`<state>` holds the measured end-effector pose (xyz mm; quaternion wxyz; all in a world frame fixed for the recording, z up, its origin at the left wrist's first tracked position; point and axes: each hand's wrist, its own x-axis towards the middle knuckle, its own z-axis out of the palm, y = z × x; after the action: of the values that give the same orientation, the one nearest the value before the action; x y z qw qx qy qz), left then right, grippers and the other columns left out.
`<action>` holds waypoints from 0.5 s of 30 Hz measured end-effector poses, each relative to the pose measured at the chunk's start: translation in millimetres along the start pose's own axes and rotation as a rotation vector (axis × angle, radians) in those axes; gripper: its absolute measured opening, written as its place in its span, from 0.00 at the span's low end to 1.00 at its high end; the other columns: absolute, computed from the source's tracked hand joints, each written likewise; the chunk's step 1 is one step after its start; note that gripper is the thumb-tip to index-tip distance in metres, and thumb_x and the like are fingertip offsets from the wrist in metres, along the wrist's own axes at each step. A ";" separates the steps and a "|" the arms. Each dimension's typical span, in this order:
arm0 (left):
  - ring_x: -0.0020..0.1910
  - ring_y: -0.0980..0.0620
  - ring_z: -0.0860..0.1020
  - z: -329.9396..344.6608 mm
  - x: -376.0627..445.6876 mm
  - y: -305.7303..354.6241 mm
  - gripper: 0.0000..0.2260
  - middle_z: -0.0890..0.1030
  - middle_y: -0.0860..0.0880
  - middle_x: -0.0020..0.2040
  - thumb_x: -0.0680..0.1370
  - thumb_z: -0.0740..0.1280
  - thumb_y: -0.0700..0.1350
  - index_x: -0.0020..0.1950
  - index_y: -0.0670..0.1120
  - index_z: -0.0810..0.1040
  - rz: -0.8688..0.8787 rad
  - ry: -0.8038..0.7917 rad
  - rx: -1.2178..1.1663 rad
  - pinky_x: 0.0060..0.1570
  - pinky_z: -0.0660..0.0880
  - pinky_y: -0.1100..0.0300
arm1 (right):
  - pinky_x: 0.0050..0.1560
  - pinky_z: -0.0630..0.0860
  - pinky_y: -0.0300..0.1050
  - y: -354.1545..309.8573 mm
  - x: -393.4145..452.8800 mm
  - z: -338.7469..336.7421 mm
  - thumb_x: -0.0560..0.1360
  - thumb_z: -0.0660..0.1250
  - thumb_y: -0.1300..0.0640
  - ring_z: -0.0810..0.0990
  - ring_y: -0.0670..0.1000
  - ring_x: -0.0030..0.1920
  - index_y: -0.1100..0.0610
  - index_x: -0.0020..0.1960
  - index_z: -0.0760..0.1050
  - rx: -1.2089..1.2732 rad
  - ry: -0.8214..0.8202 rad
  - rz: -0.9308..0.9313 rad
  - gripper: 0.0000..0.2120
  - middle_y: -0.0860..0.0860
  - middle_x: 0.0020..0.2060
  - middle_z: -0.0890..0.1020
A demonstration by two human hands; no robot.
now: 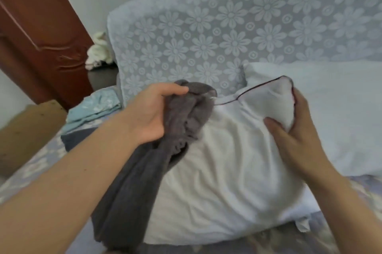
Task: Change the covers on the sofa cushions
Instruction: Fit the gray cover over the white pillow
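1. Door (39, 32) of reddish-brown wood stands at the far left, with a small white bundle of cloth (98, 51) on a dark surface just beside it.
2. Folded light-blue fabric (94, 107) lies on the sofa seat (37, 162) at its left end, above a darker blue piece.
3. Left hand (151, 113) has its grip curled tight round a bunched grey cover (148, 169) — the cloth spills down from the fist and trails along the left edge of the cushion toward the camera.
4. White cushion (223, 181) rests on the sofa seat in the middle of the view, wrinkled, bare over most of its face; a dark piped seam runs across its upper corner.
5. Right hand (297, 129) grips that upper right corner of the cushion — thumb pressed into the front, fingers wrapped behind the edge.
6. Floral lace throw (237, 26) covers the sofa back behind everything.
7. A second white pillow (334, 109) leans against the back at the right, touching the held cushion.
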<state>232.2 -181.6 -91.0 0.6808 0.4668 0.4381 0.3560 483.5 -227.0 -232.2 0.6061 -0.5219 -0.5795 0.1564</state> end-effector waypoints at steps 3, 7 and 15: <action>0.56 0.40 0.78 12.5 18.5 -12.3 0.28 0.77 0.38 0.57 0.63 0.57 0.31 0.62 0.39 0.74 0.033 0.039 0.014 0.60 0.75 0.48 | 0.55 0.63 0.19 8.1 -2.9 -1.3 0.79 0.65 0.51 0.70 0.24 0.59 0.41 0.71 0.67 0.078 -0.116 0.040 0.21 0.20 0.58 0.72; 0.62 0.41 0.80 11.7 32.4 -18.1 0.41 0.79 0.38 0.64 0.59 0.55 0.25 0.70 0.45 0.75 0.064 0.016 0.148 0.60 0.77 0.50 | 0.51 0.70 0.28 10.7 -3.2 -5.7 0.80 0.64 0.52 0.79 0.32 0.54 0.40 0.58 0.77 0.263 -0.214 0.052 0.11 0.32 0.52 0.82; 0.70 0.41 0.76 -5.5 16.3 -0.9 0.45 0.76 0.41 0.71 0.62 0.55 0.22 0.76 0.52 0.70 -0.040 -0.242 0.137 0.60 0.79 0.49 | 0.61 0.67 0.41 18.8 0.6 13.2 0.80 0.60 0.46 0.72 0.43 0.60 0.39 0.66 0.72 -0.124 -0.271 -0.218 0.15 0.35 0.57 0.74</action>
<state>233.1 -165.5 -97.1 0.7021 0.5428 0.3856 0.2526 480.0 -213.0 -250.1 0.5025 -0.4665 -0.7175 0.1225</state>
